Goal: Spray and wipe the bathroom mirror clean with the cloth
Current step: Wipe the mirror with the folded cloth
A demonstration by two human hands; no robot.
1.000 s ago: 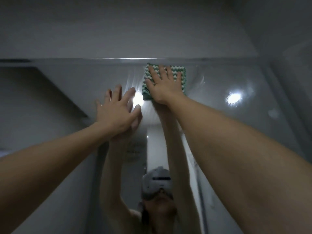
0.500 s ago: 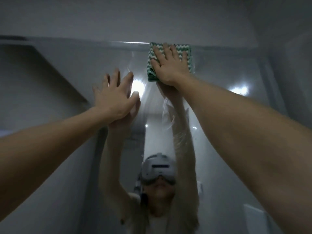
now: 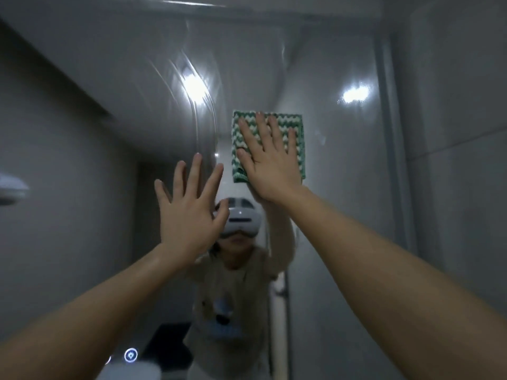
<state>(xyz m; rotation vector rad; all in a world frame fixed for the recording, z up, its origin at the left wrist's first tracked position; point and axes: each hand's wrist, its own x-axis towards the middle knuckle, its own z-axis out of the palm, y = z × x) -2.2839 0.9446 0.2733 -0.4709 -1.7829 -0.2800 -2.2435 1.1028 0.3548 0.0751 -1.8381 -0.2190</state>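
Observation:
The bathroom mirror [image 3: 329,215] fills most of the view, with wet streaks arcing across its upper middle. A folded green-and-white zigzag cloth [image 3: 295,133] lies flat against the glass. My right hand [image 3: 270,163] presses on it with straight, spread fingers and covers its lower left part. My left hand [image 3: 189,212] is flat and spread to the left of the cloth and lower, at the glass, holding nothing. I see no spray bottle.
The mirror's right edge [image 3: 384,133] runs vertically beside a grey tiled wall [image 3: 452,160]. Its top edge [image 3: 274,19] meets the wall above. A small round lit symbol [image 3: 131,355] glows at the bottom left. A person wearing a headset is reflected in the glass.
My right hand has slid the cloth down from the mirror's top edge, leaving wet streaks above. The view has tilted down, and my left hand now sits lower on the glass.

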